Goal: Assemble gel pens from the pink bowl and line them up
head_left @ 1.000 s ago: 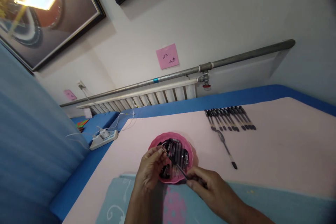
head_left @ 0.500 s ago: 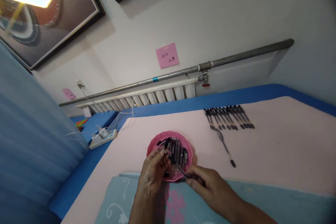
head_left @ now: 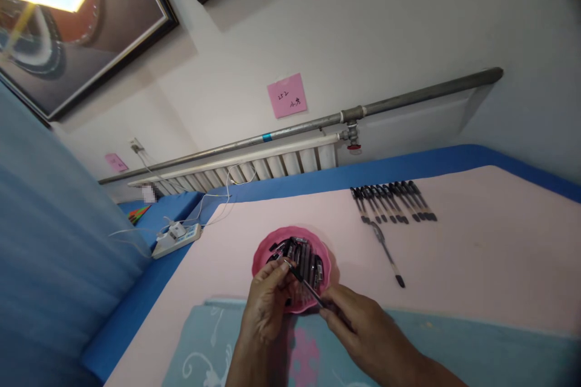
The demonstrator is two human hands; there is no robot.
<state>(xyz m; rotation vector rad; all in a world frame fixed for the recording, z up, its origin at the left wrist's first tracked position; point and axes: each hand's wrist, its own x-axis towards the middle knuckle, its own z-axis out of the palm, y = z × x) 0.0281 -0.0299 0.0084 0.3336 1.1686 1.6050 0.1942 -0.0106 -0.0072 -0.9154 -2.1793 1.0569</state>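
Observation:
A pink dish (head_left: 263, 250) full of several black pen parts sits on the pink table cover in front of me. Over its near rim I hold a thin black pen piece (head_left: 305, 285) between both hands. My left hand (head_left: 267, 302) pinches its upper end with the fingers closed. My right hand (head_left: 363, 329) grips its lower end, fingers closed too. To the right, a row of several finished black pens (head_left: 393, 201) lies side by side, with one single pen (head_left: 385, 252) lying apart just below the row.
A light blue patterned cloth (head_left: 476, 351) covers the near table edge under my arms. A white power strip (head_left: 175, 239) with cables lies on the blue surface at the left. A radiator and a grey pipe (head_left: 408, 97) run along the wall behind.
Both hands have stayed together over the dish with the pen piece, shifting only slightly. The view has drifted a little.

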